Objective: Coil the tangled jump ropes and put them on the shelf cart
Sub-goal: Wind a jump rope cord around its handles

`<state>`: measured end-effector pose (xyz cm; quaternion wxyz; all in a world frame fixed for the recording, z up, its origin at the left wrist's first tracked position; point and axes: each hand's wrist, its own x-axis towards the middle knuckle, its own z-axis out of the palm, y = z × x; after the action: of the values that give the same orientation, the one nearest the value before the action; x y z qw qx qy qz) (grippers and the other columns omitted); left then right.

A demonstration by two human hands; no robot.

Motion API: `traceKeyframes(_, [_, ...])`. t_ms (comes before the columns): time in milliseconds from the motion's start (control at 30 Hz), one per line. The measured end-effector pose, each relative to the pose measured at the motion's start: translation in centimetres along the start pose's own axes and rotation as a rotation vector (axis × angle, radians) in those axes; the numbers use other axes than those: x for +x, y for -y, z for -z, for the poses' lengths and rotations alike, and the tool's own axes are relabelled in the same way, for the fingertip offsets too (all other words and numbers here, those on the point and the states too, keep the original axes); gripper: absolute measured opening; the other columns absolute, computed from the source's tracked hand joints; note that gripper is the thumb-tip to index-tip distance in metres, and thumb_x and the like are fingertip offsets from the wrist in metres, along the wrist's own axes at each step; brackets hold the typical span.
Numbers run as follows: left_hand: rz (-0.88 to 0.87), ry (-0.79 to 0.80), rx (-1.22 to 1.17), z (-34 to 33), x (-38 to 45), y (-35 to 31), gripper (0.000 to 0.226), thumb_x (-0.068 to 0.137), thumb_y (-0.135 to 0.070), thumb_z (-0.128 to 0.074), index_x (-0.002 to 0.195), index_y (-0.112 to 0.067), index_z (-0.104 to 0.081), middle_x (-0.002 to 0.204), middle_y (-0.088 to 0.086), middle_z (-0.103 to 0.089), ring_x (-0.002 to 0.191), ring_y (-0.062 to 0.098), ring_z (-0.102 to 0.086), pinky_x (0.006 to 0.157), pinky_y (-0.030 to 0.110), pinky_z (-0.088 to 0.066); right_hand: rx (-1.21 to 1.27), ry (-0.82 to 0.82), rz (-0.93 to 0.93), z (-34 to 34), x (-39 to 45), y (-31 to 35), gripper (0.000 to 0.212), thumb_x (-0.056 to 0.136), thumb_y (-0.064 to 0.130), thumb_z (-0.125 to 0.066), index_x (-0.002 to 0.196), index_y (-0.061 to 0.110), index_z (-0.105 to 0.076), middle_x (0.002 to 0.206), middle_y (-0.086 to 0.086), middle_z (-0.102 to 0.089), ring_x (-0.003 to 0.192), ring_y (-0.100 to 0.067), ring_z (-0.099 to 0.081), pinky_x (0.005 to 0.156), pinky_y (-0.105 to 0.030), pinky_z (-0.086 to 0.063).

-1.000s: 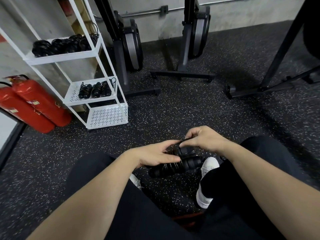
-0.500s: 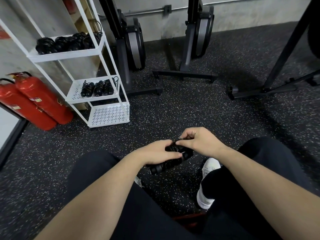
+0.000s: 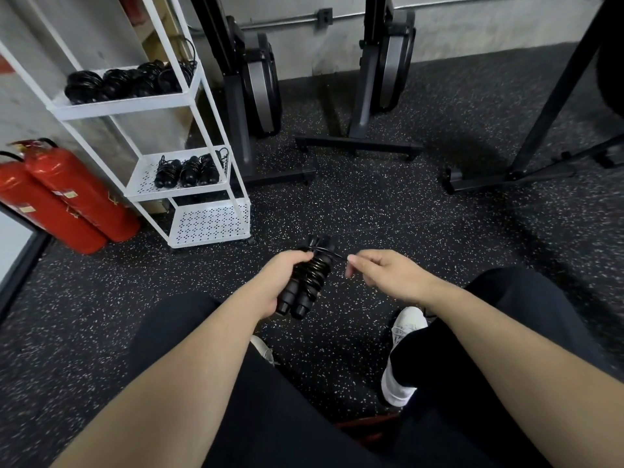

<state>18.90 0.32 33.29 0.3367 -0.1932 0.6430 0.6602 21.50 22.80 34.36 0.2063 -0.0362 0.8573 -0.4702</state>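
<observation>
We're on the last wrap. Left hand (image 3: 282,282) grips the jump rope (image 3: 309,282), cord wound round both handles, held low centre above the floor (image 3: 422,214). Right hand (image 3: 381,270) pinches the loose cord end, pulled taut toward 3 o'clock. Next, as we judge it: tuck that end under a turn, then reach to the shelf cart (image 3: 189,190) at 10 o'clock, where other coiled ropes (image 3: 187,170) sit.

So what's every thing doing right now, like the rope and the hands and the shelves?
Jump rope: wound round its two handles, loose end pulled right.
Left hand: grips the bundle.
Right hand: pinches the rope end.
Shelf cart: upright; top and middle shelves hold coiled ropes, bottom shelf bare.
Fire extinguishers: leaning by the cart.
</observation>
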Motion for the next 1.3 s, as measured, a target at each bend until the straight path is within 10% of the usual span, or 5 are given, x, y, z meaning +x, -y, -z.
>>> traceKeyframes(233, [-0.111,0.101,-0.233,0.3,-2.2,-1.5,0.037,0.097,-0.031,-0.047,0.118,-0.004,-0.061,0.104,0.022,-0.069,0.067,0.032,-0.066,0.059,0.035,-0.054,0.119,-0.008,0.005,1.1,0.1,-0.5,0.033,0.098,0.053,-0.056,0.083,0.028,-0.072,0.054,0.015,-0.049,0.051,-0.011,-0.035,0.054,-0.028,-0.031])
traceKeyframes(533, [-0.135,0.181,-0.186,0.4,-2.4,-1.6,0.077,0.087,-0.083,-0.04,0.094,-0.018,-0.082,0.103,0.012,-0.072,0.061,0.023,-0.063,0.049,0.029,-0.052,0.19,0.08,-0.043,2.0,-0.4,-0.4,0.046,0.084,0.069,-0.06,0.073,0.024,-0.068,0.056,0.007,-0.044,0.05,-0.009,-0.034,0.052,-0.023,-0.031])
traceKeyframes(733, [-0.208,0.268,-0.489,1.3,-2.4,-1.9,0.061,0.095,-0.07,-0.044,0.119,-0.017,-0.063,0.091,0.005,-0.07,0.047,0.017,-0.059,0.036,0.023,-0.048,0.502,0.227,-0.007,3.2,0.0,-1.9,0.031,0.098,0.036,-0.057,0.115,0.015,-0.073,0.069,0.005,-0.043,0.058,-0.009,-0.034,0.054,-0.023,-0.03])
traceKeyframes(1100, [-0.026,0.477,0.06,-0.1,-3.3,-1.2,0.071,0.083,-0.069,-0.035,0.112,-0.01,-0.062,0.084,0.008,-0.073,0.057,0.02,-0.064,0.054,0.028,-0.055,0.061,-0.015,-0.26,1.5,0.0,-1.6,0.047,0.081,0.07,-0.068,0.086,0.024,-0.077,0.061,0.005,-0.046,0.047,-0.01,-0.032,0.047,-0.025,-0.027])
traceKeyframes(1300, [-0.01,0.582,0.332,-1.2,-3.1,-0.5,0.048,0.09,-0.045,-0.052,0.136,-0.049,-0.04,0.102,0.01,-0.077,0.08,0.026,-0.073,0.073,0.038,-0.061,0.088,-0.117,-0.259,0.9,0.5,-1.3,0.032,0.082,0.051,-0.077,0.089,0.02,-0.077,0.064,-0.001,-0.056,0.044,-0.01,-0.032,0.042,-0.023,-0.025])
